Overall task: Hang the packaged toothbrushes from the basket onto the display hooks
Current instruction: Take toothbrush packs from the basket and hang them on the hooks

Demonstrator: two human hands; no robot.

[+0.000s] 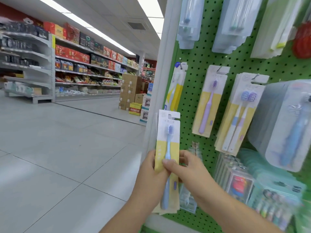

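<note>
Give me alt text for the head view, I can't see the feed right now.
Both hands, left hand and right hand, hold a small stack of carded blue toothbrush packs upright in front of a green pegboard. Purple toothbrush packs already hang on its hooks, and a supermarket aisle stretches away to the left.

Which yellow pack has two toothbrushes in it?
The twin pack hanging right of the purple single pack. It shows two brush heads; the pack in the hands has one.

A pale tiled floor [58, 148] runs past stocked shelves [84, 71] and stacked cartons [129, 91] under long ceiling lights [84, 22].
</note>
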